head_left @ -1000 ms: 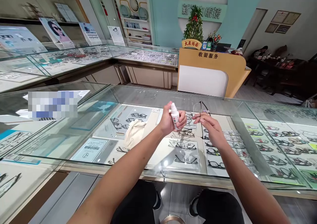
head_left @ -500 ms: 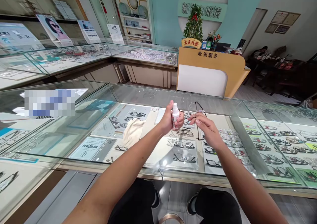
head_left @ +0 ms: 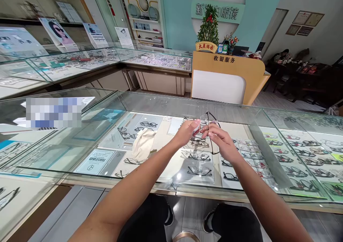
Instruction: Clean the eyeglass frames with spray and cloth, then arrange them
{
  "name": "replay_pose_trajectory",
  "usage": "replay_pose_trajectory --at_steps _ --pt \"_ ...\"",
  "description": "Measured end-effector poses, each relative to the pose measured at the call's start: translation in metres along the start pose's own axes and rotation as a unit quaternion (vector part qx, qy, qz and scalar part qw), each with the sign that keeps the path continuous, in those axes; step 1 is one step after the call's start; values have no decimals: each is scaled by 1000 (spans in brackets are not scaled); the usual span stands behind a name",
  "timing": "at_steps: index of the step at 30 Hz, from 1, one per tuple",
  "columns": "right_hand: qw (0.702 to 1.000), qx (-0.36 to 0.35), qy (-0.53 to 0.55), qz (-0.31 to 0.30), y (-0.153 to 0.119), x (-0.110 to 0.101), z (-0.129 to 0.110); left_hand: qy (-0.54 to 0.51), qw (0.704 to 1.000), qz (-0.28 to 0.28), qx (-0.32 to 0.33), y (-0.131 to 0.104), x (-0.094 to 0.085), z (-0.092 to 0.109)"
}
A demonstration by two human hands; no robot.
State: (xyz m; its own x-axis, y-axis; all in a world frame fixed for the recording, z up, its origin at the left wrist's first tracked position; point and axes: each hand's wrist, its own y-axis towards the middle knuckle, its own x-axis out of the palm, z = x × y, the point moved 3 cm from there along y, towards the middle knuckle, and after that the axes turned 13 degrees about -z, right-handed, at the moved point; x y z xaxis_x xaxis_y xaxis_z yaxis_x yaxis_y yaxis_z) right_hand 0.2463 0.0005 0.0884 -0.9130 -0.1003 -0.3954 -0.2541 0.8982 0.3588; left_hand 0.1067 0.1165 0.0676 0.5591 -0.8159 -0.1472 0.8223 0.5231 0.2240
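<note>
My right hand (head_left: 221,138) pinches a pair of eyeglasses (head_left: 208,122) with thin dark rims, held up above the glass counter with its temples pointing to the right. Close beside it, my left hand (head_left: 187,132) is wrapped around a small white spray bottle (head_left: 197,127). Most of the bottle is hidden by the fingers; its top is tilted toward the lens. A cream cloth (head_left: 144,144) lies crumpled on the counter, left of my hands.
Below the glass top of the display counter (head_left: 171,187) sit several rows of eyeglasses (head_left: 199,170). Papers (head_left: 87,101) lie at the left. Beyond stands a wooden cashier desk (head_left: 227,65) with a plant (head_left: 208,26), and more display cases (head_left: 158,60) run along the back.
My left hand has turned the spray bottle from upright to tilted and brought it nearer the eyeglasses. The eyeglasses have shifted slightly left and down in my right hand.
</note>
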Motion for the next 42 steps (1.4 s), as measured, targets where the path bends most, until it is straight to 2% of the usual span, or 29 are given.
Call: replay_pose_trajectory --at_steps 5,8,14,18,23,26,30,35,37,39,42 --pt "1000 7 -4 1 0 0 1 3 1000 -7 4 -1 3 5" --pt "1000 5 2 22 0 -5 4 13 1000 -15 4 -1 5 6" --pt "993 13 -13 118 -1 -20 13 62 994 -91 -8 -2 13 -4" --pt "991 15 -13 131 -1 -21 16 103 988 -118 -13 -4 20 -11" --pt "992 9 6 127 -2 -20 15 84 990 -115 -14 -5 23 -8" --pt "992 17 9 127 -2 -20 15 66 993 -98 -4 -4 19 -2" --pt "990 18 9 137 -3 -22 17 45 999 -13 12 0 -5 3" --pt "986 19 13 163 -4 -29 25 6 985 172 5 7 -68 -12" --pt "985 13 22 172 -4 -34 29 39 967 249 -34 8 -94 -24" --pt "983 13 27 180 -4 -38 33 113 938 311 -108 7 -114 -38" --pt "981 22 16 191 -4 -43 37 190 899 349 -186 4 -132 -54"
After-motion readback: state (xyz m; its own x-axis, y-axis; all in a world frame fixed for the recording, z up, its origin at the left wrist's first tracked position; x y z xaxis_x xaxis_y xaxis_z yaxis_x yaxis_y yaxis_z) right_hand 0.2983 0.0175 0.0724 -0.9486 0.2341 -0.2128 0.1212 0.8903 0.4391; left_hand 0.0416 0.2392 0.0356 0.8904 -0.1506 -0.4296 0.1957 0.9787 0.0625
